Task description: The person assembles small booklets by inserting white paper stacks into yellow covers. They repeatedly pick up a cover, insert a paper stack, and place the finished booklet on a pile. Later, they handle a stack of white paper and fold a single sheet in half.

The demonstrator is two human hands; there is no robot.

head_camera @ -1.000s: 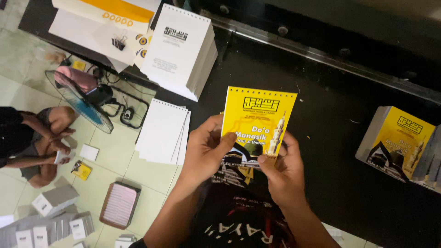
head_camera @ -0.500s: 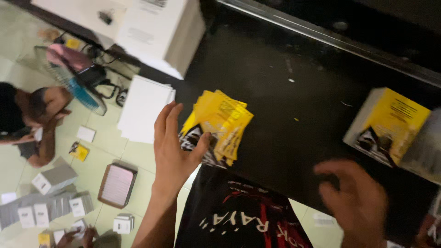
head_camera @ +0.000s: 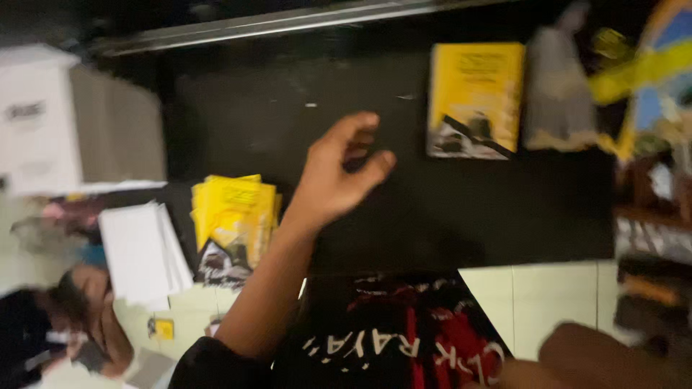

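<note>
My left hand point(head_camera: 339, 173) hovers over the black table point(head_camera: 238, 108), fingers apart and loosely curled, holding nothing. To its left, a fanned pile of yellow booklets point(head_camera: 234, 216) lies at the table's near edge, apart from the hand. Further right, a neat stack of yellow booklets point(head_camera: 476, 97) stands beyond the hand. A blurred brown shape at the bottom right looks like my right hand or forearm point(head_camera: 598, 353). Its fingers are not readable. The whole view is motion-blurred.
A stack of white sheets point(head_camera: 140, 248) lies left of the yellow pile. A tall white block of pads point(head_camera: 43, 119) stands at the far left. A grey stack point(head_camera: 555, 86) and colourful clutter point(head_camera: 649, 72) fill the right. Another person point(head_camera: 79, 317) sits on the tiled floor below left.
My left hand has left the yellow pile and moved right, over the bare table. The view has swung right. My right hand has dropped toward the bottom right corner.
</note>
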